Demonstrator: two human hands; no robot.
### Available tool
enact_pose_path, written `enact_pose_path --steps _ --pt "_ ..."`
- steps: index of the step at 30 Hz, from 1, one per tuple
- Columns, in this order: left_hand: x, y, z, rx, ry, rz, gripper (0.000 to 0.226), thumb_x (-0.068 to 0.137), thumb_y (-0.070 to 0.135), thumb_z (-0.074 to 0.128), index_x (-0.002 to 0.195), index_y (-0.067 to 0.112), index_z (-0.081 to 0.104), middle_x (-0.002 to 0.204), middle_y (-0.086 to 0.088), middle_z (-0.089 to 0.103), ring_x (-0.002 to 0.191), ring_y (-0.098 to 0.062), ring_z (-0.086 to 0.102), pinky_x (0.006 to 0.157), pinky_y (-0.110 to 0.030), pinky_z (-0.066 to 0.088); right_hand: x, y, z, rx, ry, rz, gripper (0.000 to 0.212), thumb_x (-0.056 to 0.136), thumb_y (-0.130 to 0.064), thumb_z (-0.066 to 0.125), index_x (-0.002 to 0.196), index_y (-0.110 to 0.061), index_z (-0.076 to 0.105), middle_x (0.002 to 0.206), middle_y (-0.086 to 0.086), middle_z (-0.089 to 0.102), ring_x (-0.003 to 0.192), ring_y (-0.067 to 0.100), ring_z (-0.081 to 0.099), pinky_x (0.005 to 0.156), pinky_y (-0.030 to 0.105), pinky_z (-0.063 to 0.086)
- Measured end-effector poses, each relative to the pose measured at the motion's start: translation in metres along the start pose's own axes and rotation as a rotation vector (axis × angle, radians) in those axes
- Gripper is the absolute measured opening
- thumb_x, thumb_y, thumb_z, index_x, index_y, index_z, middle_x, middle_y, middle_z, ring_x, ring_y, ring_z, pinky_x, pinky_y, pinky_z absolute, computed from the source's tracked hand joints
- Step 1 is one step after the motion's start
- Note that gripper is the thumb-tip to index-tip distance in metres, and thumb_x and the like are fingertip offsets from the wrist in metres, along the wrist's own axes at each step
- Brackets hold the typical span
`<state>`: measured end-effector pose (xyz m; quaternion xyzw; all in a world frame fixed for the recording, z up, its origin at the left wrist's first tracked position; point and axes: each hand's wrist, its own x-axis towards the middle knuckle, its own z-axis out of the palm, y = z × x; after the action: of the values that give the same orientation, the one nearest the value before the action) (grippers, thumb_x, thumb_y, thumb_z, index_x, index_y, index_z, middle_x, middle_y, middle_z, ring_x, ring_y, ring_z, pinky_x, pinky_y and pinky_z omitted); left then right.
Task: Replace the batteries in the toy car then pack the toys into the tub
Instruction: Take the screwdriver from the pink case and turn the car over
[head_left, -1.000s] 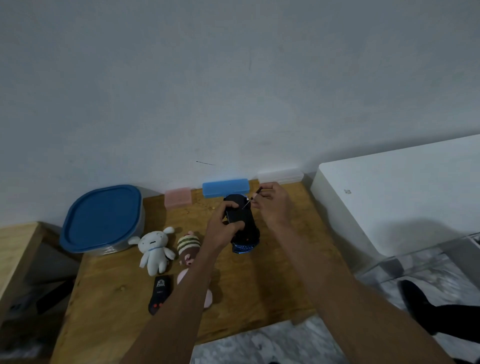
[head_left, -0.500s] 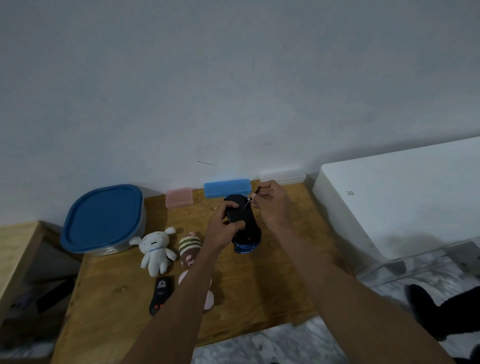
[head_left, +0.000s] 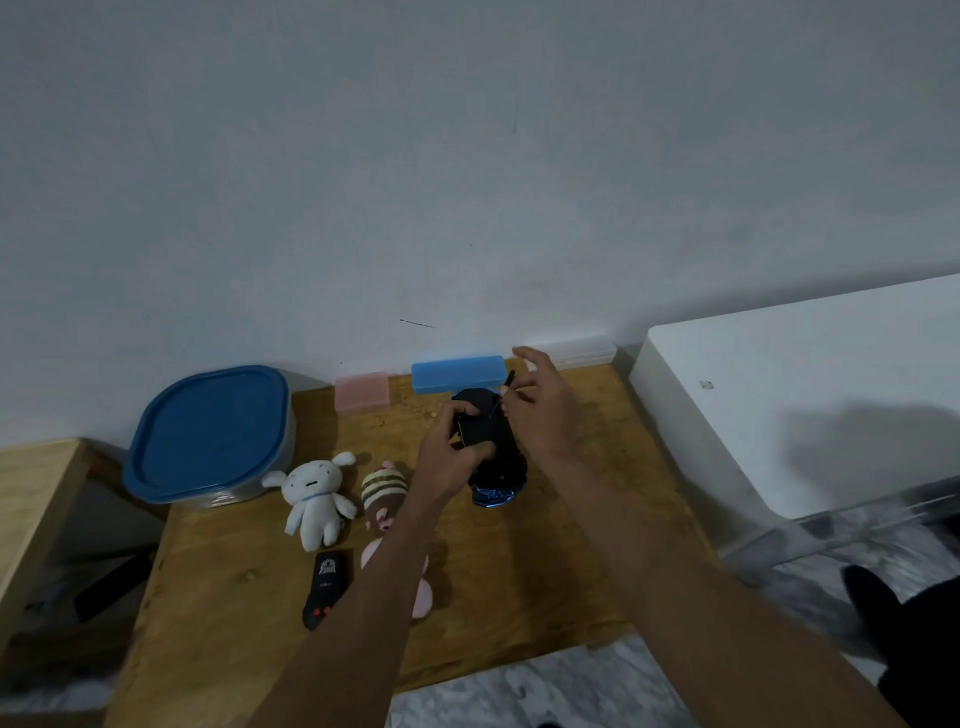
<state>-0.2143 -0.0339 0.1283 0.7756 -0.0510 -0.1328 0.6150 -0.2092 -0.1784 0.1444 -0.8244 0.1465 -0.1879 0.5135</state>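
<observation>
Left hand (head_left: 451, 457) gripped upturned black toy car (head_left: 491, 452); right hand (head_left: 540, 405) pinched thin screwdriver (head_left: 503, 391), other fingers spread.

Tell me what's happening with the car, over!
Left hand grips upturned toy car. Right hand pinches thin screwdriver at its underside, other fingers spread. Tub lidded, toys unpacked. Nothing blocking.

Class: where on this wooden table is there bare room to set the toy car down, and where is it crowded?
Bare wood lies on the table in front of the toy car, toward the near edge, and left of the remote. It is crowded round the white plush, striped plush and tub.
</observation>
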Motion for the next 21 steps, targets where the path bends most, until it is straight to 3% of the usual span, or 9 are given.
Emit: enact_pose_path --steps 5,12,16,18,21 --pt "0.0030 0.0016 -0.0008 -0.019 0.003 0.020 0.043 0.075 0.007 0.069 0.111 0.023 0.053 0.119 -0.001 0.060 0.107 -0.024 0.060 0.085 -0.045 0.059 0.0017 -0.0050 -0.0017 -0.046 0.034 -0.099 0.025 0.087 -0.014 0.076 0.109 -0.017 0.067 0.089 -0.005 0.069 0.079 0.004 0.067 0.070 0.029 0.063" --pt "0.0071 0.0002 0.0009 -0.055 0.025 0.021 0.042 0.079 0.000 0.068 0.112 0.020 0.053 0.115 0.004 0.059 0.105 -0.019 0.061 0.083 -0.044 0.060 0.0059 -0.0026 0.0033 0.047 0.080 -0.080 0.019 0.086 -0.009 0.077 0.105 -0.011 0.073 0.091 0.002 0.074 0.086 0.013 0.073 0.077 0.038 0.064" --pt "0.0090 -0.0001 0.0027 -0.032 0.024 0.049 0.042 0.078 -0.002 0.070 0.110 0.018 0.052 0.113 0.004 0.059 0.106 -0.020 0.061 0.077 -0.034 0.060 0.0037 -0.0040 0.0022 0.024 0.087 -0.137 0.022 0.086 -0.010 0.077 0.108 -0.011 0.075 0.097 0.001 0.075 0.087 0.011 0.071 0.078 0.025 0.061" --pt "0.0097 0.0001 0.0040 -0.023 0.020 0.064 0.042 0.077 -0.003 0.070 0.109 0.017 0.052 0.112 0.004 0.059 0.105 -0.019 0.061 0.072 -0.028 0.058 0.0033 -0.0046 0.0033 -0.009 0.104 -0.161 0.022 0.085 -0.013 0.079 0.106 -0.013 0.075 0.094 -0.001 0.072 0.083 0.010 0.069 0.073 0.016 0.057" --pt "0.0101 -0.0026 0.0035 -0.015 0.022 0.065 0.042 0.077 -0.002 0.070 0.109 0.018 0.052 0.114 0.002 0.059 0.106 -0.018 0.060 0.073 -0.029 0.058 0.0054 -0.0035 0.0026 -0.018 0.133 -0.159 0.024 0.084 -0.009 0.079 0.107 -0.011 0.076 0.086 -0.008 0.069 0.078 0.003 0.066 0.073 0.011 0.055"
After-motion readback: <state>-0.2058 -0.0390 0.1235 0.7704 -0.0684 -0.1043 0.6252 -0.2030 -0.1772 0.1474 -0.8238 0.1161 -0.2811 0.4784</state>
